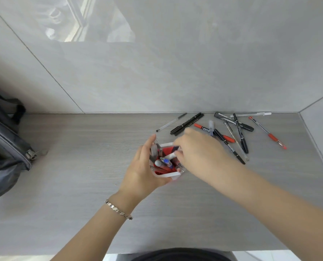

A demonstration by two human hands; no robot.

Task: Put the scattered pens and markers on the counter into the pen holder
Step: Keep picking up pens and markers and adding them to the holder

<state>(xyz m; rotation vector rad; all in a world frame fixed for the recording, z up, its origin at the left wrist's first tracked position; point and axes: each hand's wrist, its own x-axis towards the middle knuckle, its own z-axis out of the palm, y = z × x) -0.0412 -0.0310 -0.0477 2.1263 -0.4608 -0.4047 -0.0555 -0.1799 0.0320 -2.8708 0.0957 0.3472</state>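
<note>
The pen holder [168, 175], white-rimmed with a red inside, stands mid-counter with several pens in it. My left hand [143, 168] wraps its left side. My right hand [198, 153] hovers over the holder's right side, fingertips pinching a white pen [171, 155] whose end dips into the holder. Scattered pens and markers lie at the back right: a thin grey pen [171, 122], two black markers [188, 124], a red-capped marker [199, 126], a thick black marker [232, 121], a white pen [251, 114] and a red pen [268, 133].
A dark grey backpack [4, 147] leans at the counter's left end. Tiled wall [156, 72] rises behind the counter, and a side wall closes the right end. The counter's front edge [100, 254] runs along the bottom.
</note>
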